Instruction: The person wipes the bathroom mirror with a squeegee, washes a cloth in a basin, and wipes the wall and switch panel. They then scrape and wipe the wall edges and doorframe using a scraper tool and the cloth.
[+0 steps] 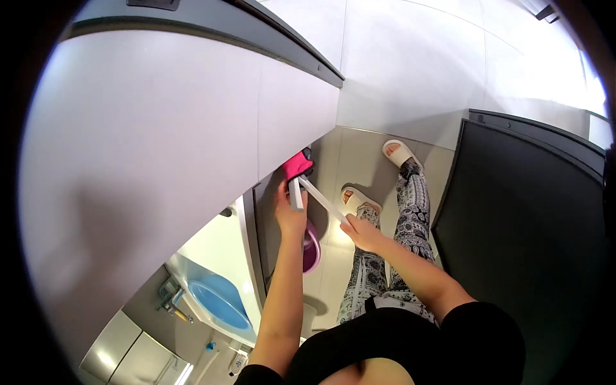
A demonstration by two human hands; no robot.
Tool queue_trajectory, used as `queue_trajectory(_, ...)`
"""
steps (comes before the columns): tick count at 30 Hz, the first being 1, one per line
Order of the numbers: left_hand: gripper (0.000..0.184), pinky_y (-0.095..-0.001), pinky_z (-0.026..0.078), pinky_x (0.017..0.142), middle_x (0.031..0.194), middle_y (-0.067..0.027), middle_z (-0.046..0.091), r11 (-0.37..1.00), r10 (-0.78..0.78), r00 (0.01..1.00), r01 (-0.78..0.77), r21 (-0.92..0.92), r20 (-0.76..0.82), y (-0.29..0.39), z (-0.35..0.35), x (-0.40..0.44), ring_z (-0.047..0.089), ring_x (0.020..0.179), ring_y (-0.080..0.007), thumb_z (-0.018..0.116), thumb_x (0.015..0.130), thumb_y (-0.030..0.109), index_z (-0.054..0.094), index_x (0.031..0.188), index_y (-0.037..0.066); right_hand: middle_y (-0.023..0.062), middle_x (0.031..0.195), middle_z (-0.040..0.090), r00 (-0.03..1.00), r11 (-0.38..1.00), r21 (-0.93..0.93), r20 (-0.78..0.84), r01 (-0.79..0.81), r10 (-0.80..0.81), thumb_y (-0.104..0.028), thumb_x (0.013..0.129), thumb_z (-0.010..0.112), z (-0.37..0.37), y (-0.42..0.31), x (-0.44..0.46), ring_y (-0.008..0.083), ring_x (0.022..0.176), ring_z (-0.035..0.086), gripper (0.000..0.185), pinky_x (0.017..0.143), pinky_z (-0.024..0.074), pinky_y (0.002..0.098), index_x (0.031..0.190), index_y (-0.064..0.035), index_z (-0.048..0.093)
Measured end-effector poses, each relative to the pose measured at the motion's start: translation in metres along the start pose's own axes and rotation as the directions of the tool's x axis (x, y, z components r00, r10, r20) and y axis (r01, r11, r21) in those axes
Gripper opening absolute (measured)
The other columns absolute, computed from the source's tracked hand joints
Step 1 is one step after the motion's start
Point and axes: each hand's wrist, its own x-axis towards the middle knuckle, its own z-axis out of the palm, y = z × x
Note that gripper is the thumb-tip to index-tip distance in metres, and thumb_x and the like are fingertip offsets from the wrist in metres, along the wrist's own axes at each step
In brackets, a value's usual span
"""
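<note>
My left hand [291,215] is beside the wall's lower edge, its fingers closed around a short pale grey bar [296,195]. Just beyond the fingers is a bright pink and black item [298,165], partly hidden by the hand and wall; its kind is not clear. From near that item a long white strip [324,200] slants down to my right hand [362,232], which is closed on its lower end. Whether strip and bar are one piece, I cannot tell. Below the left hand, a purple-pink bucket [311,249] stands partly behind my forearm.
A white wall panel [167,109] fills the left, and a dark door [520,237] stands on the right. A washbasin counter with a blue basin [219,300] is at lower left. My slippered feet [401,154] rest on the tiled floor [385,77].
</note>
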Motion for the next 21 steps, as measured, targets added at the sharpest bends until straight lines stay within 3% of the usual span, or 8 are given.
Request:
queue_trajectory(6, 0.026, -0.0268, 0.048, 0.07, 0.094, -0.0063, 0.056, 0.957, 0.281, 0.959, -0.282, -0.059, -0.035, 0.008, 0.011, -0.003, 0.057, 0.087, -0.0178, 0.07, 0.076, 0.002, 0.057, 0.099, 0.003, 0.019, 0.07, 0.057, 0.985, 0.983, 0.114, -0.113, 0.144, -0.131, -0.034, 0.098, 0.045, 0.002, 0.002, -0.048, 0.0355, 0.068, 0.06, 0.033, 0.06, 0.0439, 0.0421, 0.093, -0.0018, 0.047)
queue_trajectory(7, 0.023, -0.0251, 0.045, 0.066, 0.083, -0.0041, 0.053, 0.974, 0.123, 0.991, -0.111, -0.197, 0.05, 0.006, 0.014, -0.005, 0.054, 0.075, -0.0145, 0.07, 0.074, 0.0, 0.054, 0.09, 0.002, 0.0185, 0.071, 0.058, 0.991, 0.974, 0.196, -0.089, 0.115, -0.099, -0.032, 0.097, 0.047, 0.001, 0.004, -0.053, 0.0342, 0.067, 0.059, 0.032, 0.061, 0.0439, 0.04, 0.095, -0.0008, 0.048)
queue_trajectory(12, 0.02, -0.0263, 0.044, 0.07, 0.083, -0.0028, 0.052, 0.987, 0.109, 0.975, -0.083, -0.14, 0.195, 0.018, -0.012, -0.014, 0.052, 0.075, -0.0122, 0.067, 0.078, -0.001, 0.053, 0.091, 0.002, 0.0179, 0.071, 0.058, 0.997, 0.984, 0.166, -0.028, -0.067, 0.073, -0.033, 0.095, 0.052, -0.038, 0.012, -0.093, 0.028, 0.064, 0.059, 0.033, 0.06, 0.0452, 0.0386, 0.103, -0.0017, 0.055)
queue_trajectory(14, 0.017, -0.0229, 0.041, 0.075, 0.085, 0.0, 0.051, 0.834, -0.261, 0.965, 0.224, -0.505, -0.002, 0.015, -0.028, -0.012, 0.049, 0.081, -0.0103, 0.061, 0.083, -0.001, 0.052, 0.095, 0.005, 0.0162, 0.07, 0.058, 0.995, 0.999, 0.041, -0.098, -0.027, 0.031, -0.033, 0.093, 0.054, -0.071, 0.025, -0.118, 0.0248, 0.061, 0.058, 0.031, 0.058, 0.0452, 0.0384, 0.101, -0.0026, 0.057)
queue_trajectory(15, 0.015, -0.0258, 0.041, 0.082, 0.09, -0.0014, 0.049, 0.885, -0.26, 0.964, 0.212, -0.416, -0.063, 0.033, -0.042, -0.015, 0.048, 0.087, -0.0124, 0.056, 0.086, 0.002, 0.051, 0.1, 0.005, 0.0156, 0.069, 0.057, 0.987, 0.999, 0.003, -0.157, -0.036, 0.036, -0.032, 0.092, 0.056, -0.087, 0.027, -0.131, 0.024, 0.06, 0.058, 0.031, 0.058, 0.0453, 0.0375, 0.1, -0.0021, 0.057)
queue_trajectory(18, 0.034, -0.0285, 0.038, 0.094, 0.11, -0.0075, 0.056, 0.941, 0.127, 0.992, -0.12, -0.318, 0.004, 0.041, -0.065, -0.033, 0.052, 0.104, -0.0164, 0.048, 0.086, -0.006, 0.053, 0.118, 0.004, 0.0149, 0.068, 0.057, 0.949, 1.0, -0.003, -0.315, 0.012, -0.012, -0.03, 0.088, 0.058, -0.113, 0.03, -0.156, 0.0256, 0.059, 0.057, 0.03, 0.057, 0.0457, 0.0368, 0.1, -0.0015, 0.057)
queue_trajectory(20, 0.034, -0.0272, 0.042, 0.093, 0.112, -0.008, 0.059, 0.971, 0.094, 0.934, -0.01, -0.24, 0.344, 0.044, -0.077, -0.055, 0.057, 0.105, -0.0169, 0.049, 0.082, -0.01, 0.061, 0.112, 0.002, 0.0148, 0.067, 0.057, 0.907, 0.997, 0.027, -0.417, 0.079, -0.06, -0.029, 0.087, 0.059, -0.118, 0.016, -0.161, 0.0278, 0.058, 0.058, 0.03, 0.056, 0.0461, 0.0369, 0.1, -0.0012, 0.057)
queue_trajectory(21, 0.031, -0.0245, 0.044, 0.087, 0.11, -0.008, 0.06, 0.963, 0.229, 0.893, -0.15, -0.223, 0.389, 0.044, -0.074, -0.067, 0.059, 0.099, -0.0157, 0.054, 0.081, -0.007, 0.063, 0.11, 0.001, 0.0154, 0.071, 0.058, 0.896, 0.976, -0.043, -0.39, 0.212, -0.212, -0.028, 0.086, 0.059, -0.115, -0.009, -0.157, 0.0306, 0.061, 0.059, 0.03, 0.058, 0.0469, 0.0381, 0.1, -0.0015, 0.057)
